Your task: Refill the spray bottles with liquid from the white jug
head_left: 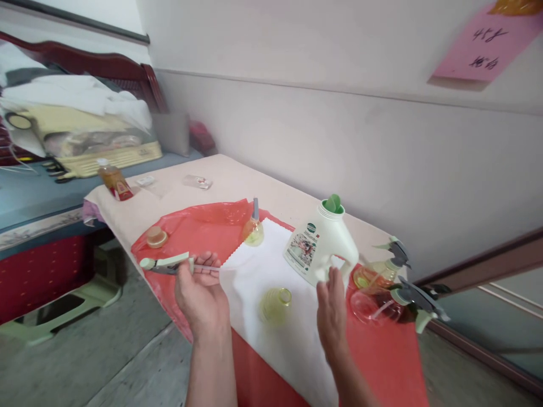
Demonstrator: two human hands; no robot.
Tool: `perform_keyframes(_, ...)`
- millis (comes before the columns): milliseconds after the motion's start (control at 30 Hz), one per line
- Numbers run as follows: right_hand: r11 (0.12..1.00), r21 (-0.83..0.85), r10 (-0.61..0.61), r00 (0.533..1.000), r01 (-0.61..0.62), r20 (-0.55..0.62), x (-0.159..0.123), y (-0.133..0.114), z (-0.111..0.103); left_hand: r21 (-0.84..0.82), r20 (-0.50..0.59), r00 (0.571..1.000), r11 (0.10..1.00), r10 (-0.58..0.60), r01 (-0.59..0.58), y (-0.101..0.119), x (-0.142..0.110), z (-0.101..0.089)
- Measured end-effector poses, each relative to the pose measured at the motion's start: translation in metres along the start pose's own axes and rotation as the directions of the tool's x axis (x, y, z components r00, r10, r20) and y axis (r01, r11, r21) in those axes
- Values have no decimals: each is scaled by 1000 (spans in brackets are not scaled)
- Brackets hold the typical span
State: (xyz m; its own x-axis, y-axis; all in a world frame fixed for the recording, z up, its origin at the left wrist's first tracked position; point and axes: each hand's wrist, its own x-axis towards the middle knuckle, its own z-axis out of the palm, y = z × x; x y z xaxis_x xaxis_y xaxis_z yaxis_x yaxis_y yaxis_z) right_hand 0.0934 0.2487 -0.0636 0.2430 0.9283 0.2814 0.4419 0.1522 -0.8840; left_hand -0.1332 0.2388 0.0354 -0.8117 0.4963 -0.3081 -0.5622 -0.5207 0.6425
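My left hand (206, 299) is turned palm up, fingers curled round a pale green and grey spray head (167, 263) whose thin tube points right. Fingers straight, my right hand (331, 314) is open just in front of a pale green jug (311, 243); I cannot tell whether it touches the handle. The jug stands uncapped, with a green spout in its mouth. Between my hands, a small yellow-green bottle (274, 307) without a top is on a white cloth (254, 271). Behind it is a small bottle of yellow liquid (253, 233) with a grey top.
Red plastic sheeting (203, 223) covers much of the table (224, 169). Two spray bottles sit at right, one orange-tinted (377, 276), one clear (373, 310). A round cap (156, 237) lies at left, a brown bottle (114, 180) behind. A wall (339, 124) borders the far side.
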Motion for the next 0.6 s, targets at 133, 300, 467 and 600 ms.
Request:
perform_keyframes(133, 989, 101, 80, 964, -109, 254, -68, 4, 15, -1, 10, 999, 999, -45, 45, -1, -5, 1)
perform_keyframes(300, 967, 188, 95, 930, -171, 355, -72, 5, 42, 60, 191, 977, 994, -98, 88, -3, -9, 0)
perform_keyframes(467, 996, 82, -6, 950, -20, 311, -55, 6, 31, 153, 398, 913, 988, -95, 37, -8, -17, 0)
perform_keyframes(600, 996, -17, -72, 944, 82, 322, -51, 6, 9, 231, 484, 871, 972, -80, -38, -13, -24, 1)
